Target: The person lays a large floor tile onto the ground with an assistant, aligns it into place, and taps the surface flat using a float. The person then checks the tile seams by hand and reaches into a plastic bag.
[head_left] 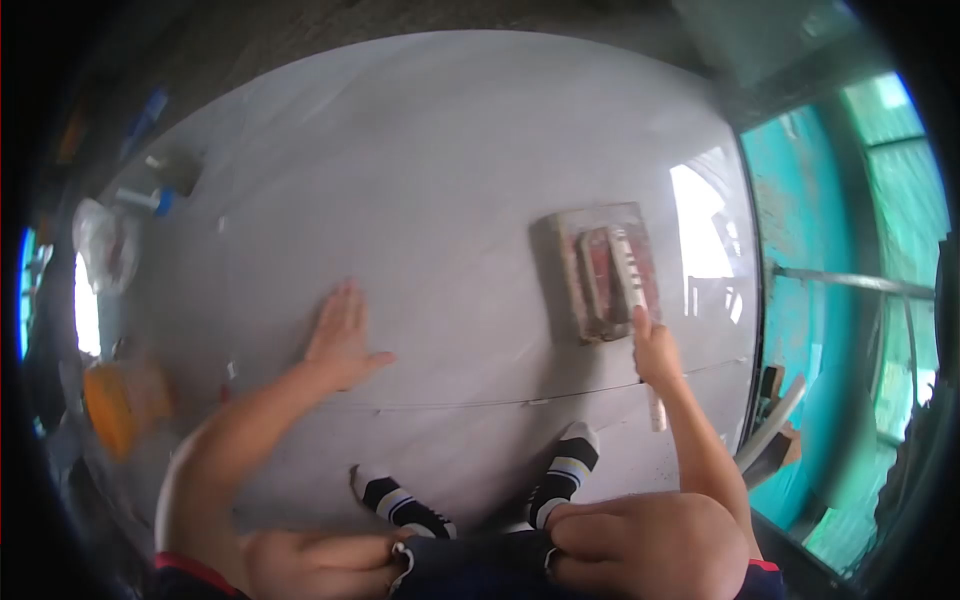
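My left hand [343, 340] lies flat on a large glossy grey tile [440, 200], fingers stretched out and thumb to the side. Closed around a pale stick-like handle [656, 412] is my right hand [655, 350]. One end of the handle sticks out below the fist. Its upper part has dark bands and reaches over a worn rectangular block [575, 270], reddish and grey with a raised grip, like a float. The block rests on the tile or just above it; I cannot tell which. Motion blurs the handle, so its far end is unclear.
A thin joint [460, 404] with small clips runs across the floor, just beyond my socked feet [567, 470]. Left are a yellow round object [112, 405], a clear plastic bag [105, 245] and a blue-capped item [160, 201]. Right, a teal sheet [800, 220] borders the tile.
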Motion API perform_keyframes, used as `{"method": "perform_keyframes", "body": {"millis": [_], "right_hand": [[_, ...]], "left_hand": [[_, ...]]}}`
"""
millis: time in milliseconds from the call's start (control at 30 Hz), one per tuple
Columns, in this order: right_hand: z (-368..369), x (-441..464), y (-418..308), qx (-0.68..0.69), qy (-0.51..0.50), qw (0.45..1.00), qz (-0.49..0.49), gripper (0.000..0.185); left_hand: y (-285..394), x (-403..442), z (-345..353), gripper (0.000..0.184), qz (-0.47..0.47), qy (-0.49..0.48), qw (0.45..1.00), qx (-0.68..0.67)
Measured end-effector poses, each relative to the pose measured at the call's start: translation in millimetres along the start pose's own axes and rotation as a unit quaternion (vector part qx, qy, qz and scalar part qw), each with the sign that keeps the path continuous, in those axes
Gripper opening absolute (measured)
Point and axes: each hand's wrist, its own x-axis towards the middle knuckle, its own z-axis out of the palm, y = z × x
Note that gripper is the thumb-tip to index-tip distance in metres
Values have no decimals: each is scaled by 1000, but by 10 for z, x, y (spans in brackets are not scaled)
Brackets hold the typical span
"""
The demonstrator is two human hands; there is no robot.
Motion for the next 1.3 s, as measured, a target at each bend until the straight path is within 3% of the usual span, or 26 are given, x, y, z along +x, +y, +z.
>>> {"method": "perform_keyframes", "body": {"millis": [67,100,167,233,300,367,433,467,500,533,567,667,800,867,900,967,1033,1100,1167,1200,1300], "right_hand": [[-135,-193,-234,22,-35,998,41,86],[-131,-240,-243,-19,18,1000,-7,84],[-153,-189,-277,-23,12,1000,6,89],[-160,-130,-290,5,-15,1000,4,88],[-171,-164,-268,40,-32,999,6,86],[-139,-198,-241,125,-70,990,18,77],[-98,-318,-89,257,-141,956,32,65],[-94,-383,77,284,-126,950,25,55],[-58,-326,251,246,-71,967,-7,50],[-91,-214,330,95,16,995,-39,48],[-472,-257,17,140,-80,983,85,50],[-982,355,-18,236,-38,967,88,57],[-2096,591,-1108,258,130,956,55,78],[-2385,435,-1799,293,211,931,-41,72],[-2218,106,-2351,313,280,899,-126,69],[-2118,49,-2820,342,330,856,-204,65],[-1788,512,-2930,365,310,857,-187,63],[-695,1365,-2428,261,229,927,-141,58],[234,585,-3230,134,111,985,12,62],[585,679,-3263,104,29,994,17,61],[407,602,-3797,124,-99,987,-35,63]], "left_hand": [[741,313,78,102,60,50,997,17],[1148,416,157,103,105,78,991,20],[1768,365,451,99,311,24,950,9],[1840,348,671,93,481,22,876,5],[1470,416,403,85,307,28,947,-90],[758,557,75,82,127,86,987,-57],[-72,520,-196,83,56,121,991,34],[-289,471,-303,84,1,82,996,19],[-611,325,-420,85,-77,48,996,6],[-934,192,-350,85,-128,46,990,-25],[-1261,128,-214,86,-184,52,980,-57],[-1785,29,-126,93,-365,45,916,-158],[-2269,479,34,94,-457,190,846,-199],[-2344,814,89,90,-478,279,799,-236],[-2284,953,77,89,-498,297,782,-228],[-2043,1014,-58,87,-543,327,745,-209],[-2047,1026,-54,88,-555,313,744,-201],[-2079,1021,-69,89,-558,307,745,-197],[-2085,1008,-77,90,-555,305,748,-197],[-2063,983,-110,90,-550,311,748,-204],[-2052,909,-140,90,-540,322,746,-219]]}}
